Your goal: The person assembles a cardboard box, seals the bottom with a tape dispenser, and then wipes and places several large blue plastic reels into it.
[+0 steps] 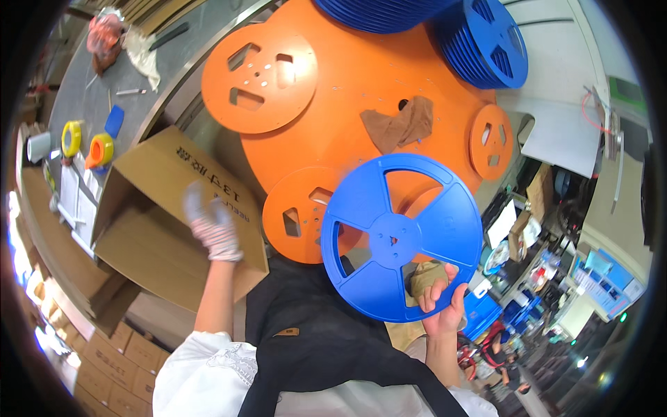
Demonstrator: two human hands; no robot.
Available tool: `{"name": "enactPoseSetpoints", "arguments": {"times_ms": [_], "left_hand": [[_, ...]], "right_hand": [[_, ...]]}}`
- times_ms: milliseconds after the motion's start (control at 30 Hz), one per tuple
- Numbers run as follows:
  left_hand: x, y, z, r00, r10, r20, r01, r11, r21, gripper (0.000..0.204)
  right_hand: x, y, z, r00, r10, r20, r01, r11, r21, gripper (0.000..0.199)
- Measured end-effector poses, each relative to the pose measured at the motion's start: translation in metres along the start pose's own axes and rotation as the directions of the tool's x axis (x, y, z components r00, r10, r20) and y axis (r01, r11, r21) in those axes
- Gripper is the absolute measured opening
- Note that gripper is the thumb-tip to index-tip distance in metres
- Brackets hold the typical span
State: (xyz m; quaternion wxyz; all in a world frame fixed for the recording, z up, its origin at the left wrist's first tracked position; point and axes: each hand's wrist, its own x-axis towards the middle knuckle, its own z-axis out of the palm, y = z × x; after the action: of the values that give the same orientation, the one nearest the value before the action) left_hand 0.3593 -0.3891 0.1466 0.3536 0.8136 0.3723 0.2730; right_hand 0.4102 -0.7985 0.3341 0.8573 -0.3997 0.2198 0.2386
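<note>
A large blue plastic reel (445, 224) with cut-out windows is tilted up in front of me. My right hand (443, 306), bare, grips its lower right rim, fingers curled through a window. To the left, my left hand (214, 226) wears a striped white and pink glove and is slightly blurred. Its fingers look stretched out with nothing in them, over the near side of an open cardboard box (156, 243); I cannot tell whether it touches. Behind the reel lies a big orange round table (326, 132), carrying smaller orange discs (222, 69) with cut-outs.
Blue reels (511, 48) are stacked at the table's far right, with another blue stack (382, 14) at the back. A brown cloth (413, 125) lies mid-table. Tape rolls (101, 149) sit on the grey bench (167, 76) at left. Cartons (114, 361) are piled lower left.
</note>
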Motion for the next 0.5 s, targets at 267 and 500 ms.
{"name": "enactPoseSetpoints", "arguments": {"times_ms": [267, 500], "left_hand": [[-0.011, 0.173, 0.291, 0.278, 0.383, 0.881, -0.7, 0.708, -0.087, 0.067], [0.006, 0.141, 0.294, 0.44, 0.12, 0.89, -0.084, 0.992, -0.092, 0.028]], "right_hand": [[-0.021, -0.009, -0.022, 0.948, -0.159, -0.277, 0.187, 0.979, 0.077, 0.038], [-0.022, -0.01, -0.028, 0.941, -0.111, -0.319, 0.226, 0.908, 0.351, 0.036]]}}
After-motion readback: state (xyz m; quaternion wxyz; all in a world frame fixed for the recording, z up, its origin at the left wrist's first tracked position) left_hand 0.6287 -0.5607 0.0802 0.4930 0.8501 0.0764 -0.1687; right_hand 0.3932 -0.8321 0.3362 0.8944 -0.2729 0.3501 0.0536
